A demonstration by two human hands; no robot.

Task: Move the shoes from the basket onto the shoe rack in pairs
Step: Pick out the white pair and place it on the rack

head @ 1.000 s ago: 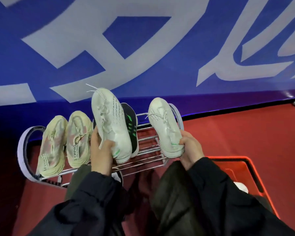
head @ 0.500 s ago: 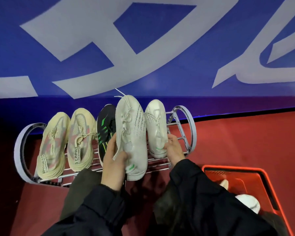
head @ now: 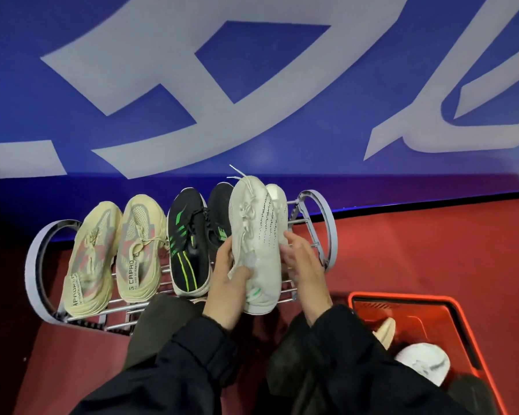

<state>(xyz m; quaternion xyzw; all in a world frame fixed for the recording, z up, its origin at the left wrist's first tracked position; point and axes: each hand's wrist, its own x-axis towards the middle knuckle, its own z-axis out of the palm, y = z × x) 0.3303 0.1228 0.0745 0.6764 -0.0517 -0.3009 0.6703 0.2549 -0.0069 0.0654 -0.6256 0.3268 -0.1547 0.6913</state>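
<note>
Fingers of left hand point(head: 226, 283) grip white shoe point(head: 256, 250); right hand point(head: 303, 262) spread loose beside it.

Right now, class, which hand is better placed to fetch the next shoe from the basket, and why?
The right hand. It lies open beside the white shoe, holding nothing, and the red basket sits on that side. The left hand grips the white shoe at the rack.

We see the second white shoe point(head: 277, 205) mostly hidden behind the near white shoe point(head: 256, 244), and the basket point(head: 402, 298) cut off lower right.
</note>
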